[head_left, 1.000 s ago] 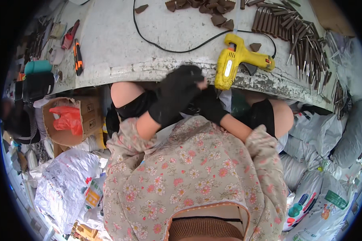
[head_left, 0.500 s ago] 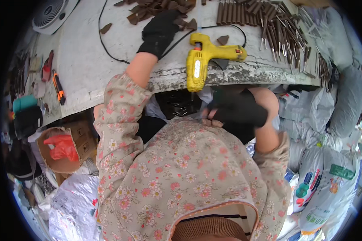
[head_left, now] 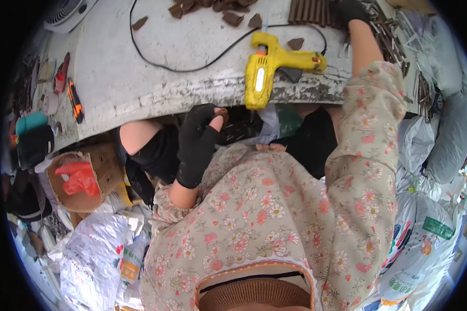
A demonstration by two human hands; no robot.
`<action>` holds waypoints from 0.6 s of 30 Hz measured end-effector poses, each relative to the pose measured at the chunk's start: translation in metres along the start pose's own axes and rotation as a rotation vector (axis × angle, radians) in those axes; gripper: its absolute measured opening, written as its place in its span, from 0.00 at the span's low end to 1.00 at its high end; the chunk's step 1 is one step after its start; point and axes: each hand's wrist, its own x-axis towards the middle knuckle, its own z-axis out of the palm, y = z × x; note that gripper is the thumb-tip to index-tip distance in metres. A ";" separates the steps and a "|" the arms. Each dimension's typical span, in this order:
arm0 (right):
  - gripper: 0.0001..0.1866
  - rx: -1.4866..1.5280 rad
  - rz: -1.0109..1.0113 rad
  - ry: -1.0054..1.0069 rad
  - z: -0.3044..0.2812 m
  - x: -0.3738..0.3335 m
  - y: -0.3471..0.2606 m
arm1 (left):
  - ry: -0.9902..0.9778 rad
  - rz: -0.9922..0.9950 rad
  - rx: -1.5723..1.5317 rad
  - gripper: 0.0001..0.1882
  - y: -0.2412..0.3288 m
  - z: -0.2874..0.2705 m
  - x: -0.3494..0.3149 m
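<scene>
My left hand [head_left: 198,142], in a black fingerless glove, is just off the table's front edge. Its thumb and fingers pinch a small brown piece [head_left: 221,113], mostly hidden by the hand. At the far right of the table my right hand [head_left: 352,10], gloved the same way, reaches in among brown rods with pale, thin ends [head_left: 381,33]. Its fingers are hard to make out there. Between the hands, a yellow hot glue gun [head_left: 259,80] lies on the table with its nozzle past the edge. More curved brown pieces [head_left: 233,19] are scattered at the back.
A row of brown rods [head_left: 310,11] lies at the back. The gun's black cord [head_left: 192,70] loops across the white table [head_left: 104,67]. An orange cutter knife [head_left: 75,102] lies at the left. Below stands a cardboard box [head_left: 106,176]; stuffed plastic bags [head_left: 420,254] crowd the right.
My left hand has come back from the brown pieces to the table's front edge, holding one. My right hand has gone from my lap up to the rods at the far right.
</scene>
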 end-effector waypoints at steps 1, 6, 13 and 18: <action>0.21 0.028 0.001 -0.009 -0.004 -0.002 0.000 | -0.002 0.070 0.054 0.09 -0.012 0.001 -0.005; 0.20 0.355 0.044 0.130 -0.016 -0.033 0.016 | -0.127 -0.208 -0.224 0.10 -0.022 0.013 -0.017; 0.19 1.172 0.023 0.140 -0.011 -0.137 0.003 | -0.107 -0.263 -0.294 0.12 -0.031 0.032 -0.023; 0.27 1.293 -0.327 -0.006 -0.046 -0.232 -0.062 | -0.100 -0.256 -0.228 0.13 -0.031 0.034 -0.026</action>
